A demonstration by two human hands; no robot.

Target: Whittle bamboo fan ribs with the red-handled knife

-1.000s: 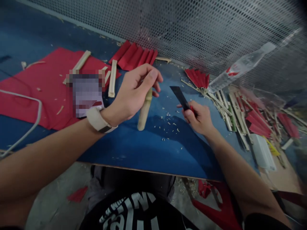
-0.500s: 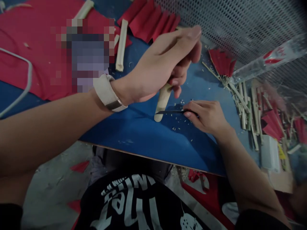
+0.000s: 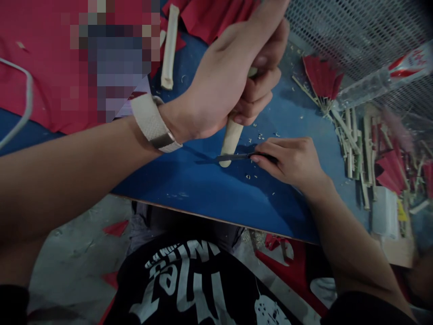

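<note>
My left hand (image 3: 237,81) is closed around a pale wooden stick (image 3: 232,135), whose rounded lower end points toward me above the blue table (image 3: 189,180). The stick's upper part is mostly hidden by my fingers. Between thumb and fingers, my right hand (image 3: 287,162) grips a thin dark knife (image 3: 237,157). Its blade lies across the stick near the lower tip. Small pale shavings (image 3: 260,136) are scattered on the table around the blade and my right hand.
A pale strip (image 3: 170,47) and pleated red paper (image 3: 206,20) lie beyond my left hand. To the right are a small red fan (image 3: 323,79), a plastic bottle (image 3: 368,88) and several bundled sticks (image 3: 352,140). Metal mesh (image 3: 324,22) stands at the back. A blurred-out area covers the upper left.
The fingers of my left hand have wrapped more tightly around the stick. The knife blade has shifted slightly left, so its tip now extends past the stick. The view has tilted a little.
</note>
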